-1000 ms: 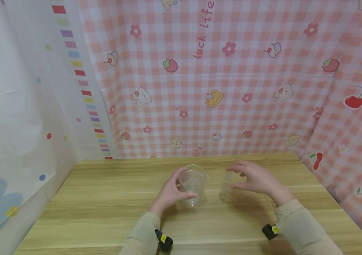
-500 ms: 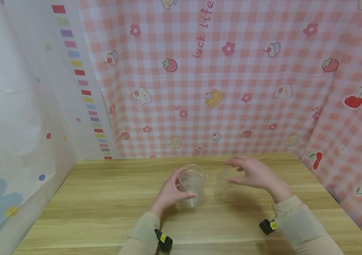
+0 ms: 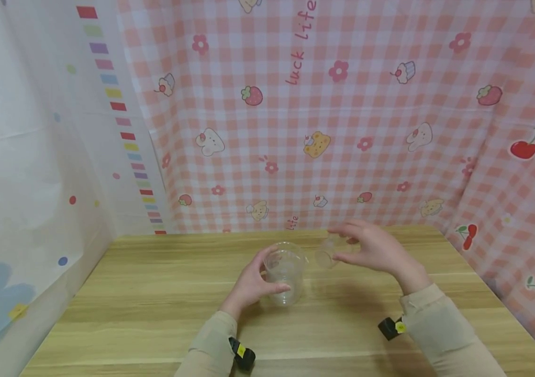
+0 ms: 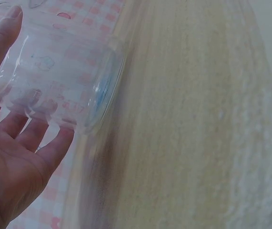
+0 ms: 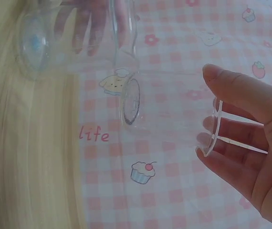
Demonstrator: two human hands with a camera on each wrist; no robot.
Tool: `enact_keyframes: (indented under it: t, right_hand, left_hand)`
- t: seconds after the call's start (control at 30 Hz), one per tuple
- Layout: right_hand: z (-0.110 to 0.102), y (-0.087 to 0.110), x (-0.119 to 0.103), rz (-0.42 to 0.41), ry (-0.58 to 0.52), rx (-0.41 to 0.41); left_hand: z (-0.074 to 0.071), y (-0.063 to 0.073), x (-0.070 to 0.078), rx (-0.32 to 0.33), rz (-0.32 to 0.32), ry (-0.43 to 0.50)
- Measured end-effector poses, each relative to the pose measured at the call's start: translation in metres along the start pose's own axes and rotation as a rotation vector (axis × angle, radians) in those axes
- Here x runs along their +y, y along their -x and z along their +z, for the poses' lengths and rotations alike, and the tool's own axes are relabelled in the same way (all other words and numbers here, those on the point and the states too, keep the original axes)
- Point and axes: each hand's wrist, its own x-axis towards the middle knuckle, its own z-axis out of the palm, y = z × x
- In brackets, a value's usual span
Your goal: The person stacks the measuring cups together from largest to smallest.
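Note:
A large clear plastic cup stands upright on the table. My left hand holds its near-left side, thumb across the front and fingers behind. The left wrist view shows the same cup with a bluish tint at its base. My right hand grips a smaller clear cup near its rim, thumb on one side and fingers on the other. This small cup is raised off the table, tilted, its base toward the large cup. In the right wrist view the small cup looks see-through, with no visible contents.
The wood-grain table runs back to a pink checked cloth with printed pictures. A white cloth hangs on the left side. A black wrist camera sits on the left sleeve, another camera on the right.
My right hand has lifted the small cup up from near the table and moved it slightly left toward the large cup. The left hand and large cup stay in place.

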Motion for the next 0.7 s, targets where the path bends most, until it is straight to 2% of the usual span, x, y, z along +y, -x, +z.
enact_keyframes:
  t: [0.3, 0.7]
  right_hand:
    - [-0.006, -0.006, -0.007, -0.026, -0.020, 0.052]
    - [-0.008, -0.016, -0.021, -0.044, -0.030, 0.077]
  left_hand:
    - [0.000, 0.000, 0.000, 0.003, 0.004, -0.014]
    - [0.000, 0.000, -0.001, 0.002, 0.028, 0.016]
